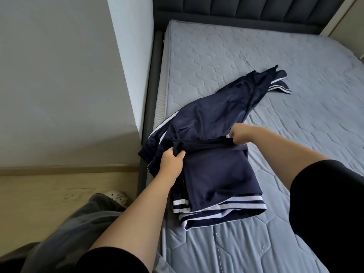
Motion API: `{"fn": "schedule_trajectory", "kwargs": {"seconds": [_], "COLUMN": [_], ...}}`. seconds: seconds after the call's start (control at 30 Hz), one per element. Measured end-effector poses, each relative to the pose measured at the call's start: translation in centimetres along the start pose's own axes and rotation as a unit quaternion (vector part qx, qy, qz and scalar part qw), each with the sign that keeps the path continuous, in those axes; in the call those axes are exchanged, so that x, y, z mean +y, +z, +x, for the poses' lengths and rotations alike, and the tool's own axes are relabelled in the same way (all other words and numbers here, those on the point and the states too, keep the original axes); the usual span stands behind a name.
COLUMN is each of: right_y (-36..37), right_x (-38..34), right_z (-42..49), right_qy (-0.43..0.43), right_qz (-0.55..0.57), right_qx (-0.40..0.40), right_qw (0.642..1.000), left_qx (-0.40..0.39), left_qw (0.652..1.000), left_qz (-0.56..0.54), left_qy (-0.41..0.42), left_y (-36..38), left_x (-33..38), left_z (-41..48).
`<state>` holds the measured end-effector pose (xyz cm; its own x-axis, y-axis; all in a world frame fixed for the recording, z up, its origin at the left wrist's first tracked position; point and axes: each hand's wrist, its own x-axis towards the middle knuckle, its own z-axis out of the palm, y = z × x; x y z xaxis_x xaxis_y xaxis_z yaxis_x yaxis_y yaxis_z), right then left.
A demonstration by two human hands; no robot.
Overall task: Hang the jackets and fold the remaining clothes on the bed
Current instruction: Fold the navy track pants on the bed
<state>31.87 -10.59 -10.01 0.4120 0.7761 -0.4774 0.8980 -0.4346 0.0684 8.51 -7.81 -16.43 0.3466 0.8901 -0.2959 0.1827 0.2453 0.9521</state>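
Navy garment (214,123) with white stripes lies across the grey mattress (295,75), centre of frame, its near part folded over; left hand (171,160), lower centre, grips the fold's left end, thumb on top; right hand (239,133), centre right, pinches the fold's right end, fingers curled.

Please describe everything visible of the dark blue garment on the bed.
The dark blue garment is smooth, shiny fabric with white stripes along its edges and hems. It lies partly folded near the left edge of the grey quilted mattress, its far end rumpled. The left hand and right hand each grip the fold's top edge.
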Motion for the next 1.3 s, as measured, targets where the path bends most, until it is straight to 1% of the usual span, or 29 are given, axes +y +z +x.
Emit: {"fn": "schedule_trajectory", "kwargs": {"seconds": [0.07, 0.13, 0.2, 0.23, 0.27, 0.33, 0.37, 0.4, 0.47, 0.5, 0.53, 0.57, 0.6, 0.63, 0.67, 0.73, 0.77, 0.83, 0.87, 0.9, 0.93, 1.0, 1.07, 1.13, 1.17, 1.2, 1.23, 1.27, 1.3], "right_y": [0.7, 2.1, 3.7, 4.4, 5.1, 6.6, 7.5, 8.5, 10.3, 11.0, 11.6, 12.0, 12.1, 11.9, 11.7, 11.7, 11.9, 12.1, 12.2, 12.3, 12.3, 11.8, 11.6, 12.2, 12.7, 13.0, 13.3, 13.5, 13.8], "right_x": [0.8, 1.7, 2.1, 2.1, 1.8, 0.6, -0.2, -1.1, -2.3, -2.3, -1.9, -1.1, -0.2, 0.6, 1.3, 2.1, 2.3, 2.2, 2.2, 2.4, 2.5, 2.5, 1.8, 1.0, 0.6, 0.1, -0.3, -0.6, -0.7], "right_z": [0.1, 0.2, -0.5, -1.0, -1.5, -3.0, -3.8, -4.7, -5.7, -5.7, -5.4, -4.9, -4.6, -4.4, -4.3, -4.4, -4.4, -5.3, -5.8, -6.2, -6.7, -7.6, -8.2, -8.4, -8.8, -9.5, -10.4, -11.2, -11.9], "right_qy": [0.025, 0.064, 0.111, 0.120, 0.120, 0.093, 0.059, 0.007, -0.106, -0.138, -0.128, -0.068, 0.019, 0.103, 0.160, 0.186, 0.183, 0.178, 0.174, 0.166, 0.154, 0.123, 0.129, 0.137, 0.109, 0.057, -0.004, -0.068, -0.130], "right_qz": [0.076, 0.153, 0.264, 0.310, 0.337, 0.342, 0.336, 0.321, 0.229, 0.158, 0.108, 0.109, 0.157, 0.231, 0.310, 0.387, 0.422, 0.512, 0.553, 0.584, 0.601, 0.614, 0.571, 0.513, 0.477, 0.425, 0.361, 0.301, 0.251], "right_qx": [0.044, 0.113, 0.209, 0.258, 0.299, 0.358, 0.381, 0.398, 0.386, 0.348, 0.304, 0.265, 0.224, 0.182, 0.150, 0.133, 0.130, 0.075, 0.035, 0.002, -0.022, -0.042, 0.007, 0.133, 0.214, 0.297, 0.368, 0.422, 0.457], "right_qw": [0.996, 0.980, 0.935, 0.907, 0.885, 0.864, 0.859, 0.859, 0.887, 0.914, 0.938, 0.956, 0.962, 0.950, 0.925, 0.893, 0.879, 0.837, 0.814, 0.795, 0.784, 0.778, 0.811, 0.837, 0.845, 0.853, 0.857, 0.852, 0.843], "left_qx": [0.010, 0.045, 0.103, 0.129, 0.143, 0.121, 0.086, 0.032, -0.077, -0.109, -0.119, -0.122, -0.118, -0.110, -0.093, -0.012, 0.049, 0.129, 0.136, 0.116, 0.079, -0.009, -0.055, -0.046, -0.013, 0.029, 0.077, 0.119, 0.128], "left_qw": [0.999, 0.994, 0.970, 0.949, 0.918, 0.820, 0.773, 0.745, 0.723, 0.723, 0.725, 0.728, 0.736, 0.747, 0.758, 0.785, 0.812, 0.894, 0.927, 0.943, 0.950, 0.957, 0.961, 0.964, 0.969, 0.972, 0.959, 0.927, 0.892], "left_qz": [0.031, 0.101, 0.218, 0.274, 0.326, 0.404, 0.435, 0.474, 0.573, 0.604, 0.621, 0.625, 0.620, 0.610, 0.602, 0.576, 0.544, 0.422, 0.351, 0.298, 0.257, 0.183, 0.114, 0.047, 0.060, 0.126, 0.246, 0.357, 0.415], "left_qy": [-0.007, 0.004, 0.035, 0.085, 0.175, 0.388, 0.453, 0.469, 0.379, 0.316, 0.275, 0.254, 0.245, 0.239, 0.235, 0.228, 0.208, 0.079, -0.010, -0.094, -0.157, -0.222, -0.247, -0.258, -0.240, -0.195, -0.120, -0.009, 0.125], "left_y": [0.0, 0.0, -0.1, -0.2, -0.2, 0.2, 0.5, 0.9, 1.2, 1.1, 0.8, 0.5, 0.2, -0.2, -0.4, -0.5, -0.3, -0.3, -0.3, -0.4, -0.3, -0.4, -0.7, -1.1, -1.3, -1.3, -1.2, -0.9, -0.7], "left_x": [0.0, 0.2, 0.4, 0.4, 0.5, 0.3, -0.1, -0.6, -1.8, -2.6, -3.3, -3.8, -4.0, -4.0, -3.8, -3.2, -3.0, -2.1, -1.9, -1.9, -1.9, -2.0, -2.1, -1.9, -1.7, -1.5, -1.4, -1.1, -0.6], "left_z": [0.0, -0.2, -0.7, -1.2, -1.7, -2.5, -2.8, -3.2, -4.1, -4.1, -4.0, -3.9, -3.9, -4.0, -4.1, -4.7, -5.0, -5.4, -5.5, -5.4, -5.3, -5.4, -5.7, -6.1, -6.3, -6.5, -6.6, -6.9, -7.4]}}
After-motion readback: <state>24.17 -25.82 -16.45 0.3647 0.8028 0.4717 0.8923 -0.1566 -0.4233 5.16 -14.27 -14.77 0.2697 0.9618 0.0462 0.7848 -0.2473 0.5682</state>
